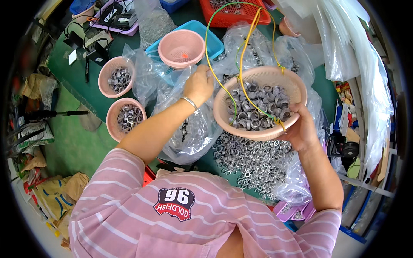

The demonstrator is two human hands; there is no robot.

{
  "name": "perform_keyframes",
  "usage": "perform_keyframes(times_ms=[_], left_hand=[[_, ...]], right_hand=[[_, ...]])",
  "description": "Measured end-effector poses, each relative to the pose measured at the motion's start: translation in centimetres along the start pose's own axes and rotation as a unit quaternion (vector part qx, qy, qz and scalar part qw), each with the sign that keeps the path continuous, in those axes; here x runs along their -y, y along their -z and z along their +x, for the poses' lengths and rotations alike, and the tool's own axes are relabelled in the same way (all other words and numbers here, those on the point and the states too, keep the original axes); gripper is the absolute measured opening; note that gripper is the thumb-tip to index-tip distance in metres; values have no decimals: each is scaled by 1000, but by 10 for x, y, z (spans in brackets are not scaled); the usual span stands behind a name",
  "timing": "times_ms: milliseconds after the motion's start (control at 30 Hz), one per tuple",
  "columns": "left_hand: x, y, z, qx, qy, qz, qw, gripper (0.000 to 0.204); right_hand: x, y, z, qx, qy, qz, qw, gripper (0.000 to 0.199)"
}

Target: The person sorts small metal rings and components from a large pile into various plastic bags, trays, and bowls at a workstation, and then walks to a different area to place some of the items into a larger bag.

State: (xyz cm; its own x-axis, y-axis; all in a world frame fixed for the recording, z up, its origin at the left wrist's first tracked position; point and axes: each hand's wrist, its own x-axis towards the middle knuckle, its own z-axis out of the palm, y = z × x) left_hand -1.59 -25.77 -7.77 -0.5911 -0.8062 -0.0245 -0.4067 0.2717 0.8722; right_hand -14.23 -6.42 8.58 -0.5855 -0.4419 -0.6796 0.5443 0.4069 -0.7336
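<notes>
My right hand (302, 128) grips the right rim of a round pink plastic basket (223, 122), thumb over the edge and fingers underneath. Inside the basket lie many small grey metal rings (260, 101), and yellow and green cords (243, 56) tied to its rim arch up above it. Left of the basket, my left hand (200, 86) is closed, its fingers pinching the edge of a clear plastic bag (189, 133); some metal pieces show through this bag. Below the basket, a wide heap of smaller metal rings (254, 163) covers the table.
Two small pink baskets (112, 95) with rings stand at the left. Behind are another pink basket (180, 43) on a blue tray (215, 43), a red basket (232, 17) and a bag of parts (155, 26). Plastic sheeting (348, 38) hangs at right; a purple tray (286, 213) sits near me.
</notes>
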Motion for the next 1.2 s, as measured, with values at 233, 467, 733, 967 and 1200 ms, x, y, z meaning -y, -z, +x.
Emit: perform_keyframes(times_ms=[233, 467, 733, 967, 1200], left_hand=[[-7, -16, 8, -84, 123, -373, 916, 23], [-20, -21, 9, -61, 178, -454, 871, 29], [-11, -33, 18, -70, 206, -499, 839, 35], [-24, -18, 20, -42, 218, -507, 833, 36], [10, -45, 29, -124, 35, -370, 920, 33]], right_hand=[[29, -16, -6, -18, 16, -77, 997, 54], [44, -23, -1, -11, -6, -141, 990, 58], [51, -24, 1, -19, -2, -161, 987, 62], [38, -21, 8, 25, 35, -197, 979, 72], [32, -28, 9, -7, -22, -165, 986, 71]])
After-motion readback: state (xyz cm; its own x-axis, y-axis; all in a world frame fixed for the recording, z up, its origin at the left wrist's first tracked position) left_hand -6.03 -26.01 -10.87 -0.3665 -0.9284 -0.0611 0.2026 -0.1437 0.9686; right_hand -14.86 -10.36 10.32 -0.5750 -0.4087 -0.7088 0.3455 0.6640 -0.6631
